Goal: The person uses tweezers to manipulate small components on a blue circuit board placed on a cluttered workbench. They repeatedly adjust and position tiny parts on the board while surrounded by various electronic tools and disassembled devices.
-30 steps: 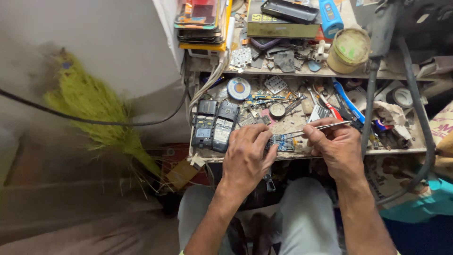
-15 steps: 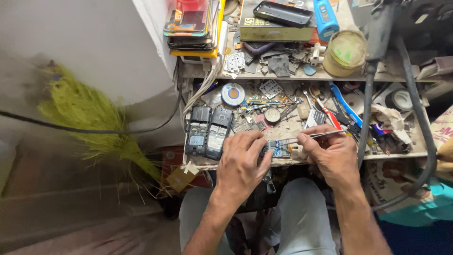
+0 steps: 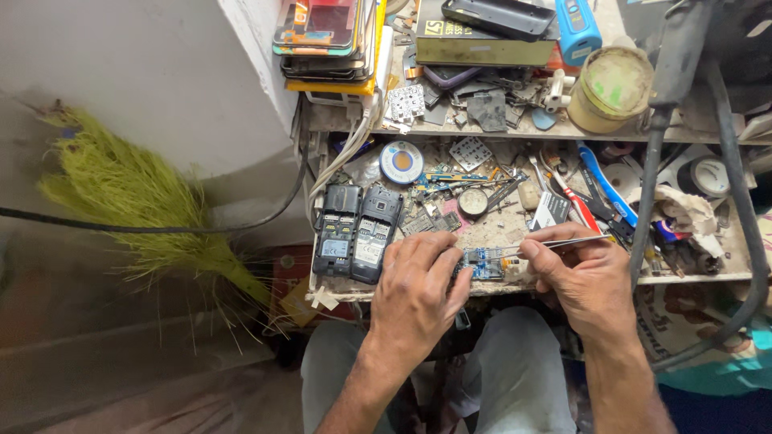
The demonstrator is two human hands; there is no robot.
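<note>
Left hand (image 3: 418,293) laid flat over near edge of cluttered workbench (image 3: 498,233), fingers curled down and pinning a small blue circuit board (image 3: 482,264) by its left end. Right hand (image 3: 583,277) closed in a pinch round thin metal tweezers (image 3: 555,242), tips reaching left onto the board, just beside left fingertips. Whether tweezers had a part between the tips: cannot tell (too small).

Progress, as a judgement: mid-way. Board already out of its housing and bare on the bench between both hands; fine work on it under way, not finished. Reassembly apparently left to do, since two opened dark phone bodies (image 3: 355,231) lay backs-up just beyond and left of left hand, untouched.

Beyond both hands: solder wire reel (image 3: 401,161), loose small boards and screws, round tin. Beyond right hand: blue-handled tool (image 3: 605,182), roll of tape (image 3: 708,175). Upper shelf further off: yellowish jar (image 3: 613,87), stack of phones (image 3: 326,36). Far left of left hand, on floor: green broom (image 3: 137,201), black cable (image 3: 161,227) across it. Black hose (image 3: 740,185) hanging right of right hand.
</note>
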